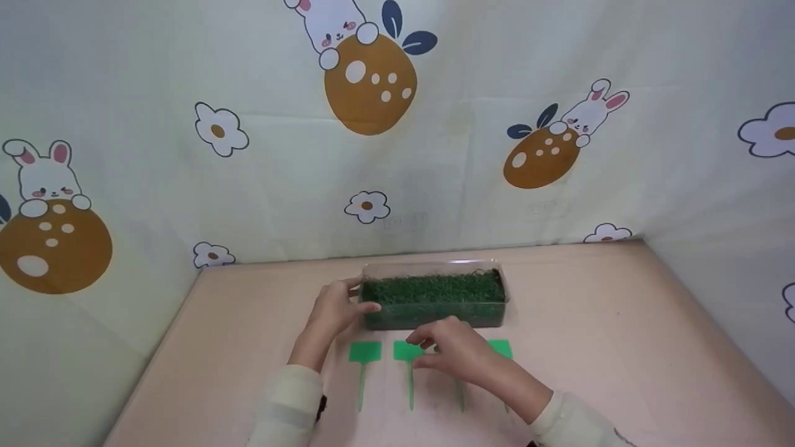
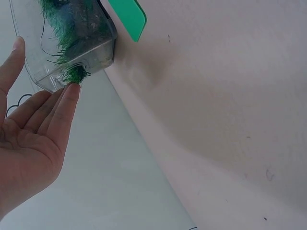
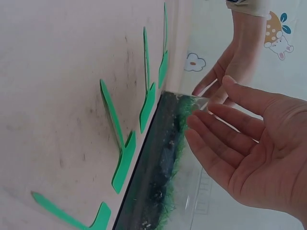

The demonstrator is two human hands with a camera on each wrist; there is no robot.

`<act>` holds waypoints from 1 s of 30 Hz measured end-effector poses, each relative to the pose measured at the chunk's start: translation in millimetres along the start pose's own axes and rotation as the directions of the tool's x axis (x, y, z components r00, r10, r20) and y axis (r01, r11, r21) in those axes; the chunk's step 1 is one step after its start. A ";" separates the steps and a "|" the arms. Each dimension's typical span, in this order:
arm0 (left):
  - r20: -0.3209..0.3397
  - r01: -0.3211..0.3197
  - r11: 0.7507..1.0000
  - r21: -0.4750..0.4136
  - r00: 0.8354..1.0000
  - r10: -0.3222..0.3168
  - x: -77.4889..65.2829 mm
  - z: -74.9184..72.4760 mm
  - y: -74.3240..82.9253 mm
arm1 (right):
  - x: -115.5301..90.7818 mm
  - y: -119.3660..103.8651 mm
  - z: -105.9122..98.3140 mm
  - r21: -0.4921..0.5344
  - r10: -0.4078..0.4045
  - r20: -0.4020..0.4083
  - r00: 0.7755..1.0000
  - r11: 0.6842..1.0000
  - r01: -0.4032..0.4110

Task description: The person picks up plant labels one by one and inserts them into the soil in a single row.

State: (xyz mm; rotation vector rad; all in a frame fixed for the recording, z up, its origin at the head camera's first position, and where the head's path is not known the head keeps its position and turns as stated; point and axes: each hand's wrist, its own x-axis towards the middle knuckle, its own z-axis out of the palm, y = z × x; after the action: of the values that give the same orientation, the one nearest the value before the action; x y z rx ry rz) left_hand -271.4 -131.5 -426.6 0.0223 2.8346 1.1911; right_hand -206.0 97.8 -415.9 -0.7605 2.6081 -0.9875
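A clear plastic box (image 1: 435,316) of green grass (image 1: 435,287) over a dark layer sits on the table. My left hand (image 1: 335,308) holds its left end, thumb at the front rim and fingers against the end wall; the left wrist view shows those fingers (image 2: 66,112) nearly straight. In front of the box lie several flat green plant labels (image 1: 365,351) in a row, stems toward me. My right hand (image 1: 459,349) hovers over the middle labels, fingers loosely bent and apart from the thumb, nothing between them. It partly hides the labels on the right.
The pale pink tabletop (image 1: 596,347) extends to both sides of the box. A cloth wall (image 1: 459,161) printed with rabbits, fruit and flowers stands behind the box and along both sides of the table.
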 end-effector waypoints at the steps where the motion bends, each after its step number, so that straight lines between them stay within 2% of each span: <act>1: 0.001 0.001 1.000 -0.001 1.000 -0.001 -0.2 -0.2 0.1 | 0.8 -0.9 1.2 0.000 0.004 0.006 1.000 1.000 -0.004; 5: -0.001 0.003 1.000 -0.005 1.000 -0.003 -0.9 -0.5 0.2 | 5.1 -4.0 6.7 -0.018 0.016 0.023 1.000 1.000 -0.016; 12: 0.004 -0.002 1.000 0.023 1.000 0.002 0.0 0.3 0.0 | 9.9 -8.4 16.9 -0.044 -0.037 0.024 0.999 0.998 0.038; 21: 0.003 0.011 1.000 0.009 1.000 -0.011 -0.9 -0.9 0.7 | 19.9 -15.5 27.2 0.002 0.017 0.088 0.996 1.000 -0.018; 30: 0.003 0.006 1.000 -0.001 1.000 -0.006 -1.9 -1.6 0.2 | 33.0 -20.0 45.9 0.010 0.034 0.093 0.995 0.999 -0.035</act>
State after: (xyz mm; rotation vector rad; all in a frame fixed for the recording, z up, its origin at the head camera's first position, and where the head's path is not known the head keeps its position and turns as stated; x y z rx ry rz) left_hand -269.6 -132.6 -425.2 0.0148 2.8290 1.1908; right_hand -207.5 42.0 -437.9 -0.7381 2.5254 -0.9333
